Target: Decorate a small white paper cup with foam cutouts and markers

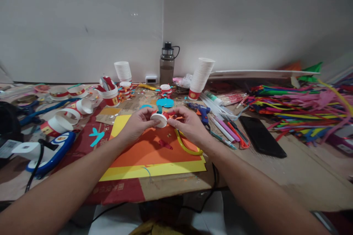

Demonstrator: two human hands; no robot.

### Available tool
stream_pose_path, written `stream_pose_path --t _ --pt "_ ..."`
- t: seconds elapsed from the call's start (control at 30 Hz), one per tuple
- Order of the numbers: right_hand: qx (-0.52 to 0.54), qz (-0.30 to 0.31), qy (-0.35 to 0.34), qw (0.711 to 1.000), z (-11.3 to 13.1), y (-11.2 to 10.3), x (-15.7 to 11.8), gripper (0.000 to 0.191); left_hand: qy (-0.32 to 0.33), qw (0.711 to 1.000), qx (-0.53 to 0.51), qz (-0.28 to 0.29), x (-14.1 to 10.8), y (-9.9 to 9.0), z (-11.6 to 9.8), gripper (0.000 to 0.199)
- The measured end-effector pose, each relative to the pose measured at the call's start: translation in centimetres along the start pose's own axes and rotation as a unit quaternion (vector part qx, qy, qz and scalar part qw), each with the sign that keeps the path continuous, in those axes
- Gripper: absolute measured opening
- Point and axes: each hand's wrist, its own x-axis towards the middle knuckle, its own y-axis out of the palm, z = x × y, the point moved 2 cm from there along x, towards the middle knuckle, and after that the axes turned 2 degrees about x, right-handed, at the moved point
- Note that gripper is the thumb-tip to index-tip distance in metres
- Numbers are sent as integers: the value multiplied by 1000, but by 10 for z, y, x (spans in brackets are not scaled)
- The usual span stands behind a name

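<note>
- Pinching a red-and-white cup piece (159, 119) at the frame's centre, the left hand (140, 120) and right hand (188, 122) had fingers closed on its opposite sides.
- Too hard a squeeze could have buckled its seemingly thin wall.
- A glue gun (204, 112), right of centre, could have burned the right hand if hot.

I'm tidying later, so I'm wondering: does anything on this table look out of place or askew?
The tall cup stack leans right while the nearby bottle stands upright, though the lens may exaggerate this. At left, a red-and-white cup piece lies tipped on its side, and a loose red scrap litters the orange sheet.
</note>
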Motion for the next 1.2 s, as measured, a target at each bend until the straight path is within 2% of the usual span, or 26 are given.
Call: stream_pose_path --t 0.4,0.5,0.63,0.77,0.87,1.2 --pt "45 24 36 998 -2 2 -1 26 15 1000 19 -6 -1 0 -2 32" --pt "35 8 -2 999 -2 2 -2 30 57 997 43 1 -1 -1 -7 27" --pt "-50 -4 -86 995 3 1 -6 30 147 986 82 6 -2 0 -19 22" --pt "-156 -19 -195 968 13 1 -12 32 211 971 108 8 -3 1 -28 21" --pt "-212 -25 -226 951 17 2 -15 34 217 969 117 8 -5 1 -29 21" --pt "-281 1 -249 927 19 4 -16 27 205 970 126 19 -9 2 -31 18"
